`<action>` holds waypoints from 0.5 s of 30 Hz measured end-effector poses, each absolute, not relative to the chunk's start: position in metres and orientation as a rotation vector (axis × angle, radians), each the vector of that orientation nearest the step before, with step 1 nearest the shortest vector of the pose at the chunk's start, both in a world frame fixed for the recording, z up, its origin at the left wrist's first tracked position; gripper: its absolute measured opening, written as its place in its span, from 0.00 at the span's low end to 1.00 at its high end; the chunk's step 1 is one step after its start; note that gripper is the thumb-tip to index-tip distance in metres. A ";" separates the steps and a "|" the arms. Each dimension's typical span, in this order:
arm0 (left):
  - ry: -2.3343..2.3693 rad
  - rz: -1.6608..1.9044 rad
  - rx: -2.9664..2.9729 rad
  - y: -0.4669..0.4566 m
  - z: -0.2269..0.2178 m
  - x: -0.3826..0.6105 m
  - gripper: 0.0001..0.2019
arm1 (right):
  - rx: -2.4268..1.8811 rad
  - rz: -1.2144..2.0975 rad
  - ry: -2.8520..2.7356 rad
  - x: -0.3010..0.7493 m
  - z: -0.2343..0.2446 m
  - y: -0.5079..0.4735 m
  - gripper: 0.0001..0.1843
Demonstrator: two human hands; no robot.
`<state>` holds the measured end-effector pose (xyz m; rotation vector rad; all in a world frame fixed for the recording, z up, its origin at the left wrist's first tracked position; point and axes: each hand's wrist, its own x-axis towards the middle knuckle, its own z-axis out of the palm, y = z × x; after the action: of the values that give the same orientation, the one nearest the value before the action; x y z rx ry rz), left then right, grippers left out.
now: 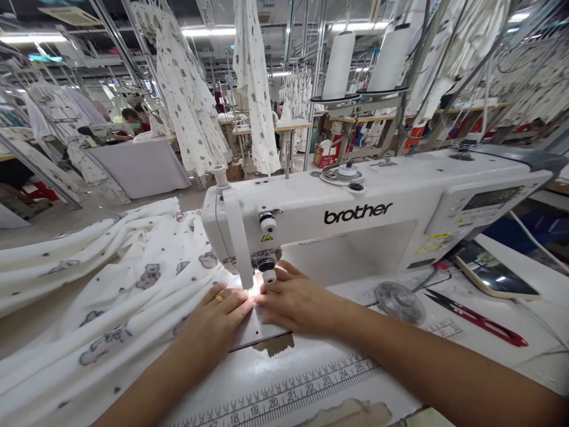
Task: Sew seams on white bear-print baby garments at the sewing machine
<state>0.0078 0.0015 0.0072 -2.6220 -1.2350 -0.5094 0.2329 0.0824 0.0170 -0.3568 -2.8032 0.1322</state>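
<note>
A white sewing machine (pixel 302 207) stands before me, its lamp lighting the needle area. White fabric (pixel 146 296) printed with grey-brown bears spreads over the table's left side and runs up to the machine's head. My left hand (pixel 224 308), with a ring on one finger, lies flat at the fabric's edge, just left of the needle area. My right hand (pixel 297 299) rests to the right of the needle, fingers stretched out and close to the left fingertips. Glare and the machine's head hide the needle and the cloth right beneath it.
Red-handled thread snips (pixel 482 320), a phone (pixel 495 273) and a clear round disc (pixel 400 302) lie on the right. A printed ruler (pixel 288 394) runs along the front. Thread cones (pixel 338 65) stand behind the machine. Farther back, printed garments (pixel 182 89) hang and a person (pixel 131 121) sits.
</note>
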 end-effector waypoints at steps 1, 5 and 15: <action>-1.213 -0.543 -2.606 0.002 0.006 0.006 0.17 | -0.367 0.111 -2.815 0.233 0.017 0.082 0.11; -1.170 -0.571 -2.550 0.004 -0.001 0.001 0.17 | -0.410 0.025 -2.841 0.231 0.016 0.080 0.12; -1.358 -0.333 -2.541 0.016 0.000 -0.001 0.21 | -0.564 0.014 -2.828 0.232 0.010 0.085 0.27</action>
<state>-0.0005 0.0156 -0.0002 -2.5406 -1.3575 -0.3333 0.2317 0.0847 0.0099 -0.5639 -2.8277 0.0136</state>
